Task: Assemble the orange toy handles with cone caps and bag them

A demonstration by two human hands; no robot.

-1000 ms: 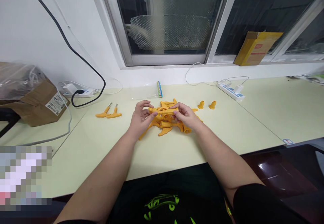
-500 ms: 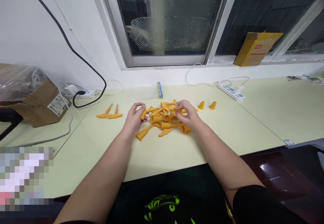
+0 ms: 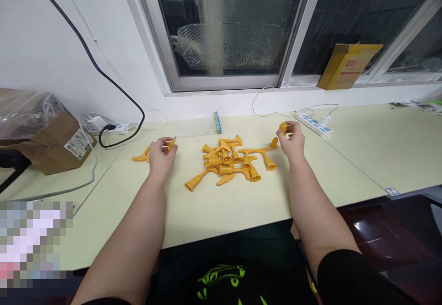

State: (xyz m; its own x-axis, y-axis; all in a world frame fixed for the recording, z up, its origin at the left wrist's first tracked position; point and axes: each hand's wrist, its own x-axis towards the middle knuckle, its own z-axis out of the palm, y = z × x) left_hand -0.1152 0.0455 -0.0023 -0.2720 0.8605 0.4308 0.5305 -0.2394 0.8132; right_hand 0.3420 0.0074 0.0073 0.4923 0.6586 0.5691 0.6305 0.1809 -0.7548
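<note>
Left hand out to the left of the heap, fingers pinched narrow around a small orange screw piece with a metal tip poking out past the fingertips. Just beyond those fingers, on the far left side, an orange T-handle flat on the worktop, partly hidden by the hand. Right hand out to the right of the heap, fingers curled close around an orange cone cap lifted off the worktop. Right below and just inward of those fingers, a second orange cone cap upright on the worktop, near the hand but whether touching cannot be told. Between the two hands, well apart from both sets of fingers, a loose pile of orange parts: cone sleeves, T-handles and flat wing pieces, overlapping. Nearest the person, one long cone piece slanting out from the pile's left edge. Beyond the right fingers, a white power strip with a plugged charger. Beyond the left fingers, another white power strip with a black cable looping up the wall. Beyond the pile, a clear plastic bag with a coloured edge. Far left, a cardboard box; on the window sill, a yellow carton.
</note>
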